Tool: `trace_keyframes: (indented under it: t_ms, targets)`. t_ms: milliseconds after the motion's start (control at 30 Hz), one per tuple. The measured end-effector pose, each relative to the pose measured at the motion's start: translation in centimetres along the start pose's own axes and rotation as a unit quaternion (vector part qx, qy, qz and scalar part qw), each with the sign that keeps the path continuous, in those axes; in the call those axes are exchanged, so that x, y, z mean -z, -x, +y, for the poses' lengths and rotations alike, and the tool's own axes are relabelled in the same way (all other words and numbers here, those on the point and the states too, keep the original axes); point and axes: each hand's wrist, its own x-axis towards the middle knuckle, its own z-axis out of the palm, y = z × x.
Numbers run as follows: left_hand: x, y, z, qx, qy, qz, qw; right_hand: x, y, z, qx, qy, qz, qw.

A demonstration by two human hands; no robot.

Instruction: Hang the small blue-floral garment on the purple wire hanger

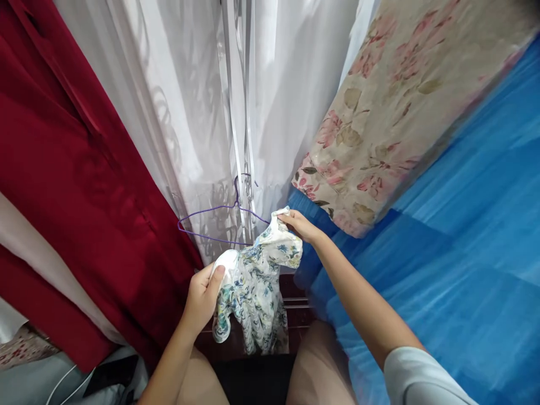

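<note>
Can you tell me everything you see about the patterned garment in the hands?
The garment is white with blue, green and yellowish swirls, and plain white near the left hand. It looks like soft, thin cloth. A short flap like a sleeve sticks out on the right, and loose folds hang below. Both hands pinch its upper edge, with the right hand higher, so it slants. The hanger meets it, but whether behind or inside, I can't tell.
</note>
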Motion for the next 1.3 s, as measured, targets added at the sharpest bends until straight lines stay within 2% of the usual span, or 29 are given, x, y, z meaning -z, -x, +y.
trace_keyframes:
  t_ms: [67,133,200,267,433,533,633,733,800,867,967,1033,1167,1233,1300]
  targets:
    - [2.0,-0.4,-0.6,-0.021,-0.055,-0.021,0.998,-0.8,0.9,-0.6,-0.024,-0.008,-0.051,0.998]
    - [4.4,-0.9,-1.8,-0.054,-0.128,-0.074,0.988,-1.1,2.1,-1.3,-0.048,-0.017,-0.090,0.995]
    - [6.9,-1.8,-3.3,-0.088,-0.203,-0.129,0.967,-1.1,3.0,-2.1,-0.068,-0.013,-0.108,0.992]
    - [9.2,-3.1,-4.9,-0.115,-0.269,-0.160,0.943,-0.9,3.4,-2.9,-0.071,0.009,-0.114,0.991]
    - [12.8,-7.4,-7.8,-0.160,-0.374,-0.165,0.898,-1.1,3.5,-4.8,-0.069,0.051,-0.149,0.985]
    - [14.3,-10.0,-8.4,-0.172,-0.386,-0.146,0.894,-1.5,3.7,-5.5,-0.072,0.061,-0.142,0.985]
    - [15.4,-12.3,-7.6,-0.176,-0.384,-0.103,0.900,-1.7,3.9,-5.7,-0.085,0.059,-0.135,0.985]
    - [15.3,-14.1,-5.2,-0.185,-0.386,-0.019,0.903,-1.9,3.9,-5.8,-0.107,0.037,-0.134,0.985]
    - [13.8,-14.9,-3.2,-0.191,-0.362,0.052,0.911,-1.9,3.8,-5.7,-0.127,0.014,-0.131,0.983]
    - [11.4,-15.3,-1.3,-0.198,-0.320,0.091,0.922,-1.8,3.8,-5.5,-0.144,-0.007,-0.128,0.981]
    - [7.9,-14.9,0.3,-0.188,-0.272,0.034,0.943,-1.5,4.4,-4.9,-0.136,0.002,-0.120,0.983]
    - [6.5,-14.1,0.6,-0.170,-0.264,-0.005,0.950,-1.1,5.4,-4.1,-0.094,0.036,-0.087,0.991]
    - [6.3,-12.0,0.2,-0.156,-0.286,-0.005,0.946,-0.1,8.3,-2.3,0.012,0.140,0.029,0.990]
    - [6.6,-11.5,0.2,-0.163,-0.303,0.012,0.939,0.5,9.2,-2.2,0.034,0.162,0.056,0.985]
    - [6.7,-11.4,0.7,-0.173,-0.318,0.034,0.932,0.8,9.4,-3.2,0.050,0.149,0.070,0.985]
